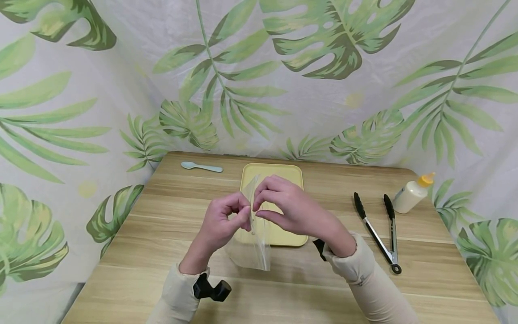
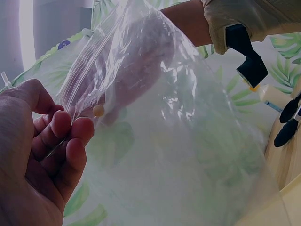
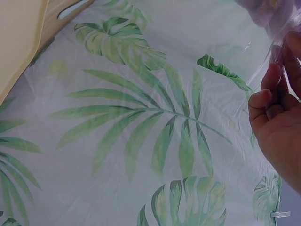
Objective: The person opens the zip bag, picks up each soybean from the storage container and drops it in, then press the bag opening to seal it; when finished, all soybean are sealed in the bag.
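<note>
A clear plastic zip bag (image 1: 261, 252) hangs between my hands in front of the yellow tray. My left hand (image 1: 226, 218) pinches its zip edge between thumb and fingers. On the other side of the film, my right hand (image 1: 289, 207) has its fingers bent to the same edge, close to the left fingertips, and pinches there; the contact is partly hidden. A small round tan bead (image 2: 98, 110) shows against the film beside the left fingertips in the left wrist view. The right fingers (image 3: 270, 77) meet the bag's edge at the right of the right wrist view.
The yellow tray (image 1: 283, 234) lies on the wooden table (image 1: 154, 238) behind the bag. A pale blue spoon (image 1: 202, 167) is at the back left. To the right are black-tipped tongs (image 1: 378, 236), spread apart, and a white bottle with an orange nozzle (image 1: 410, 196).
</note>
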`<state>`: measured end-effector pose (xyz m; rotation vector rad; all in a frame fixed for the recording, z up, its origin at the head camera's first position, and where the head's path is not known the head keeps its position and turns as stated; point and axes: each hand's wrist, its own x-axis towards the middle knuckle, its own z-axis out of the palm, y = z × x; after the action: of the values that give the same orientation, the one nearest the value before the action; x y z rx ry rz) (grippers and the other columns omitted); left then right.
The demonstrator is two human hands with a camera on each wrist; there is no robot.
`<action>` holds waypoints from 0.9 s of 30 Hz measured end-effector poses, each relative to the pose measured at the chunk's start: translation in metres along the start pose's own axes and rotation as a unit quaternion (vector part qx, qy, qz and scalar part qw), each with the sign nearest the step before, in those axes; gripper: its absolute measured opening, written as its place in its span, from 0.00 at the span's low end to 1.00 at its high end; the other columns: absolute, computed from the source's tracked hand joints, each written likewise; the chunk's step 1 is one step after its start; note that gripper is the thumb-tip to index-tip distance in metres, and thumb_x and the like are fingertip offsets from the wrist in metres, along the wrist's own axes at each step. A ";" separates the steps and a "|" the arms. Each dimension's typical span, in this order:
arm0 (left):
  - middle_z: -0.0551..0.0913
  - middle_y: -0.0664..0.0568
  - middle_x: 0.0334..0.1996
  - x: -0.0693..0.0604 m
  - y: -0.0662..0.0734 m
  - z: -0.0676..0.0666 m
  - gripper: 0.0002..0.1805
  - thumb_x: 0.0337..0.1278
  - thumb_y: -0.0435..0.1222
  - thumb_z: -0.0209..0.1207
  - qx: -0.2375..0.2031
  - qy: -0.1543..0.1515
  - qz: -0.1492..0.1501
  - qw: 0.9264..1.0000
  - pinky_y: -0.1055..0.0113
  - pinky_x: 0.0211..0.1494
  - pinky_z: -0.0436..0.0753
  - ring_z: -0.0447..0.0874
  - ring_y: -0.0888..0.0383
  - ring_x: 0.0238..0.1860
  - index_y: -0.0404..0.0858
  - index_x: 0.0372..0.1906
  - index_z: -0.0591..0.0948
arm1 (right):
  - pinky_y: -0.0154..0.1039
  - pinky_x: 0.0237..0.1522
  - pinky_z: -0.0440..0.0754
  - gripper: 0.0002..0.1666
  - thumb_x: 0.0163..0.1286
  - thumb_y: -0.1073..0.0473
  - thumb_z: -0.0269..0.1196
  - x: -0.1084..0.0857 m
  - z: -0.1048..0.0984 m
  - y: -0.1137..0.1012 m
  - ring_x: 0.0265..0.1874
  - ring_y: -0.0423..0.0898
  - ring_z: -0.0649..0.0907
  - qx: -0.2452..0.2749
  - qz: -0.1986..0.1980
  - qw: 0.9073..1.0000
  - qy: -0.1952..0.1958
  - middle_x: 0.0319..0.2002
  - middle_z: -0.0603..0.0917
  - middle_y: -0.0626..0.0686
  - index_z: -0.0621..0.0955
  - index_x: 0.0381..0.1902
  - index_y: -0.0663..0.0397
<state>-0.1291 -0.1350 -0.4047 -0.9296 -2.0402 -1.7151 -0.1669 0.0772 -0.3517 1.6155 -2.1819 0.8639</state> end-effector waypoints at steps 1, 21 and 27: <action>0.79 0.49 0.14 0.000 0.000 0.000 0.12 0.62 0.20 0.54 0.001 0.000 -0.001 1.000 0.69 0.23 0.80 0.82 0.61 0.18 0.36 0.26 0.77 | 0.37 0.54 0.81 0.09 0.63 0.64 0.74 0.000 0.000 0.000 0.49 0.44 0.82 0.002 0.000 1.000 0.001 0.43 0.82 0.48 0.84 0.38 0.51; 0.78 0.49 0.14 0.001 0.001 -0.001 0.13 0.62 0.21 0.54 0.004 0.001 -0.010 1.000 0.68 0.22 0.79 0.82 0.61 0.18 0.37 0.25 0.77 | 0.36 0.52 0.82 0.09 0.62 0.67 0.74 -0.005 -0.004 0.003 0.49 0.45 0.81 0.035 0.009 0.999 0.023 0.43 0.81 0.49 0.84 0.37 0.53; 0.78 0.49 0.13 0.001 0.001 -0.001 0.13 0.62 0.20 0.54 0.003 0.003 -0.008 1.000 0.69 0.22 0.79 0.82 0.61 0.18 0.37 0.25 0.76 | 0.36 0.53 0.82 0.09 0.62 0.68 0.74 -0.009 -0.007 0.004 0.48 0.44 0.81 0.054 0.026 0.998 0.030 0.43 0.81 0.49 0.84 0.37 0.53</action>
<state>-0.1292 -0.1355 -0.4029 -0.9084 -2.0533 -1.7169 -0.1686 0.0889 -0.3528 1.5648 -2.1796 1.0491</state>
